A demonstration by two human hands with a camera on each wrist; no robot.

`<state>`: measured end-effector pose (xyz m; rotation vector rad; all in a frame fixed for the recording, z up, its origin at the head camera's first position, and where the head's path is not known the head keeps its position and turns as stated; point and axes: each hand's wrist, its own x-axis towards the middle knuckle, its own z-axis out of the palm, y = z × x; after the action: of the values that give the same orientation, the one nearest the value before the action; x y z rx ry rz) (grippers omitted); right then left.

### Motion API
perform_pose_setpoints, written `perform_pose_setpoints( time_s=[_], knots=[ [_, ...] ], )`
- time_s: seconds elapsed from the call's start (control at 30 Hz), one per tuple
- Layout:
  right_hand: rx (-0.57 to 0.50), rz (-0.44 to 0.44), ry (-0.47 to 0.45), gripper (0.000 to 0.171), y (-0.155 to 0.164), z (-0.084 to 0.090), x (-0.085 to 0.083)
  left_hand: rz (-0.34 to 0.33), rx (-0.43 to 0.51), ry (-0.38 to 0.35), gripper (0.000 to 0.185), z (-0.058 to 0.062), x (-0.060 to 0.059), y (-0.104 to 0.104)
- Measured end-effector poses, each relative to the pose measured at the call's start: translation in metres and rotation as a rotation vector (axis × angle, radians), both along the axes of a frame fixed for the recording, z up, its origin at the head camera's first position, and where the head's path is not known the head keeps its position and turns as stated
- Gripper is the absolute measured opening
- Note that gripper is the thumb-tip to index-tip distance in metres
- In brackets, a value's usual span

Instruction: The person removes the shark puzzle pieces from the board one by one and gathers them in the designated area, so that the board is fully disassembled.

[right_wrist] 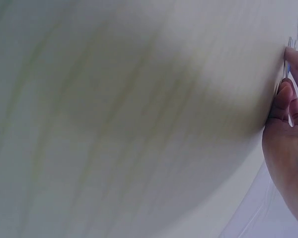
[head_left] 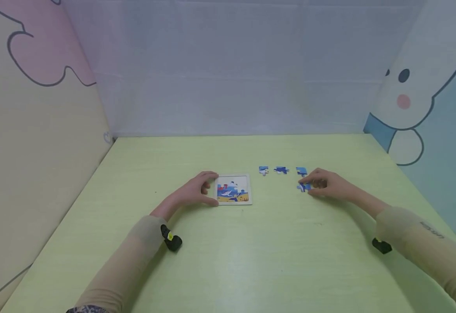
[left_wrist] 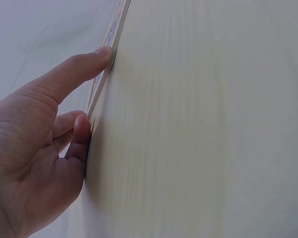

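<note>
A small square jigsaw puzzle tray (head_left: 251, 191) with a pale frame lies on the table, its lower part filled with a sea picture and its upper part bare white. My left hand (head_left: 194, 190) holds the tray by its left side, thumb at the near corner and index finger at the far one; the left wrist view shows the thumb against the tray's edge. Over to the right, my right hand (head_left: 331, 186) pinches a blue and white puzzle piece (head_left: 303, 187) between thumb and index finger, low at the tabletop. In the right wrist view only a sliver of that piece shows.
Beyond the right hand, three loose puzzle pieces form a row: a light blue one (head_left: 264, 170), a dark blue one (head_left: 281, 170) and a blue one (head_left: 301, 171) near the fingertips. The light green table (head_left: 228, 261) meets a pale cloth wall (head_left: 228, 87) behind.
</note>
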<state>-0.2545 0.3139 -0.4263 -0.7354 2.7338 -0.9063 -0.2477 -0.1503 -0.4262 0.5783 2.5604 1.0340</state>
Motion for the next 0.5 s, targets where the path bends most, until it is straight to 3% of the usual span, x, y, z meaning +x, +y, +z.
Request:
perform_pose_setpoints(
  time_s=[0.5],
  knots=[
    [-0.002, -0.012, -0.014, 0.034, -0.0004, 0.0033, 0.0016, -0.009, -0.003, -0.001, 0.092, 0.0009, 0.0007, -0.0001]
  ],
)
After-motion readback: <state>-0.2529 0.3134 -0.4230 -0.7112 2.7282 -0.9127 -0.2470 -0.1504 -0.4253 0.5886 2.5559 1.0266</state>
